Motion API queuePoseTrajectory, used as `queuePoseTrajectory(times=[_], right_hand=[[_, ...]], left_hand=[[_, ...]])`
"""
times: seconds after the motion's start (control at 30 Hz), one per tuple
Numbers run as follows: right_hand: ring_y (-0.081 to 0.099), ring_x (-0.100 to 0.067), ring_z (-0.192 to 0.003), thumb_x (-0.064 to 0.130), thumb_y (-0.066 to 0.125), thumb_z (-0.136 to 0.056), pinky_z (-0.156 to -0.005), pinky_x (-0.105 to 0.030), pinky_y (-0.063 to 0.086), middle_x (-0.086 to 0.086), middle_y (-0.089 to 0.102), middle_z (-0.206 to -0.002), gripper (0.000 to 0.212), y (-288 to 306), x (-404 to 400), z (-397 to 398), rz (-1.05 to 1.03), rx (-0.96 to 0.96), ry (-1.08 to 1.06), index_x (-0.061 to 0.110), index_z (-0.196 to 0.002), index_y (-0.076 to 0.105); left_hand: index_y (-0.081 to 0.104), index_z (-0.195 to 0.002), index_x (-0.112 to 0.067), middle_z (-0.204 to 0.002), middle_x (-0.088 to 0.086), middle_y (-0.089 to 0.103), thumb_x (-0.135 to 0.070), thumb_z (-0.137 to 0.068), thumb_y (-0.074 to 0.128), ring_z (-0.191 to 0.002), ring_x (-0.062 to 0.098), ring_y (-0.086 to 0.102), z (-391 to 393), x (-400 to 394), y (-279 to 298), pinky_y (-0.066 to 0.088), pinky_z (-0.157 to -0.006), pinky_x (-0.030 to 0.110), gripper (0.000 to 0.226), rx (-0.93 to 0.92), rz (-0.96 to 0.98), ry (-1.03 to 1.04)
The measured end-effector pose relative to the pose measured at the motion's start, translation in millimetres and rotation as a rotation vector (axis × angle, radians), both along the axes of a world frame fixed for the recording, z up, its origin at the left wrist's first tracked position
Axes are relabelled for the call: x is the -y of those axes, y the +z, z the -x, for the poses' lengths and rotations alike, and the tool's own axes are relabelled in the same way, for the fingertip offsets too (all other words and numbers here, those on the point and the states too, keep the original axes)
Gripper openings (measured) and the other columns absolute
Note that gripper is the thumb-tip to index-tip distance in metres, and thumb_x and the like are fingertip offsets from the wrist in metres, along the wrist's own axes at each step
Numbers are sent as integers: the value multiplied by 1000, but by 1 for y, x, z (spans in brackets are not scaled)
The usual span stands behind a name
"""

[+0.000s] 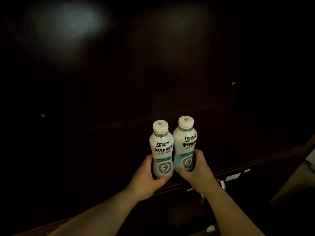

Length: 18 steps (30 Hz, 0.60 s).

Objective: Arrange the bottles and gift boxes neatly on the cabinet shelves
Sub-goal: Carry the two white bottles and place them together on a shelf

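Note:
Two white drink bottles with white caps and dark lettering stand upright side by side, almost touching, at the front of a dark cabinet shelf (238,142). My left hand (146,176) is wrapped around the lower part of the left bottle (161,147). The right bottle (185,142) sits slightly farther back, and my right hand (196,169) grips its base. No gift boxes are in view.
The cabinet interior is very dark, with a faint light patch on its back wall (68,23). Small shelf pegs (233,83) show on the side walls. The shelf's front edge (255,163) carries small labels, and a metal handle (221,183) sits below it.

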State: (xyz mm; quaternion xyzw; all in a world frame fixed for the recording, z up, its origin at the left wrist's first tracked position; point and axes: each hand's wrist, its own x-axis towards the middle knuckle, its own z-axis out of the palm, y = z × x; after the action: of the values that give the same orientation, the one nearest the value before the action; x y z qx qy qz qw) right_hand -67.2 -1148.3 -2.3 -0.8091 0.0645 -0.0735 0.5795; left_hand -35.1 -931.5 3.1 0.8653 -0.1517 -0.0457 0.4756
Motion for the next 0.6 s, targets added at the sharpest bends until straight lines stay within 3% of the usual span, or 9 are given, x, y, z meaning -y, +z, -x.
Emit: queuePoseTrajectory(times=[0.17,0.37,0.5,0.6], right_hand=[[64,-2,-107,30,89,-72,-71,-12,53,7,59,-128,79,-1,1,1,-20,10,-7,37,-132,38],[58,-5,-117,40,89,-64,-92,-32,56,11,48,-134,92,-1,0,0,-4,39,2,39,-139,36],[63,0,-109,34,87,-66,-81,-18,54,8,58,-130,86,-4,2,-2,14,6,20,42,-134,37],[63,8,-103,29,86,-67,-74,-13,53,8,60,-126,77,-5,3,-4,36,-1,27,51,-122,37]], left_hand=[[39,-117,-59,-121,-23,61,-44,-71,85,-109,-21,52,0,1,0,43,-80,0,67,4,4,19],[35,-128,-55,-126,-22,56,-46,-66,85,-111,-23,49,2,0,2,42,-78,-1,80,-1,11,10],[38,-141,-37,-132,-20,51,-38,-68,87,-113,-13,51,1,-1,1,42,-82,2,88,-3,9,14],[42,-141,-33,-133,-16,53,-33,-72,87,-119,-1,54,1,0,1,46,-97,17,82,23,0,22]])
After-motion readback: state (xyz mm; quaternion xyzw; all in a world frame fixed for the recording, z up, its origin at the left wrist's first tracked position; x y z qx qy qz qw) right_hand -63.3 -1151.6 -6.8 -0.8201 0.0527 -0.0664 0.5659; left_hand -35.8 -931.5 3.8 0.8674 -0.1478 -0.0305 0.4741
